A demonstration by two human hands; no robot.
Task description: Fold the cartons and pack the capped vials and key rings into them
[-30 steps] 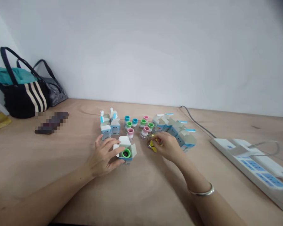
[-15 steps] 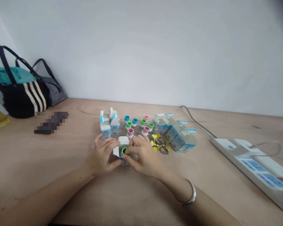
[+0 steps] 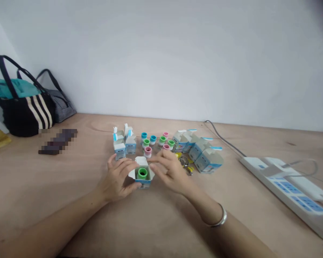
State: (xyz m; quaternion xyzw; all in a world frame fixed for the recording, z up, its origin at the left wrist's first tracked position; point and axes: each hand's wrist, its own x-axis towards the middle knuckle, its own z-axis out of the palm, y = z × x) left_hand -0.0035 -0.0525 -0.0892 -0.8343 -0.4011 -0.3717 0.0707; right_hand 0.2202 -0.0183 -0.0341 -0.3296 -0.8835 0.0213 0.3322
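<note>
An open white-and-blue carton (image 3: pixel 143 182), flaps spread around a green-capped bottle (image 3: pixel 142 173) that stays exposed, is steadied on the table (image 3: pixel 177 229) by the left hand (image 3: pixel 117 175); the right hand (image 3: pixel 171 170), apart, hovers open just beside it, before a row of small capped bottles (image 3: pixel 156 143).

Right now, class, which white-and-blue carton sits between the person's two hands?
The front carton, flaps spread, a green-topped vial inside; the other cartons stand in two groups farther back.

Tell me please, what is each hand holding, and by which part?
The left hand seems to hold the open carton by its left side; the right hand appears to hold nothing.
</note>
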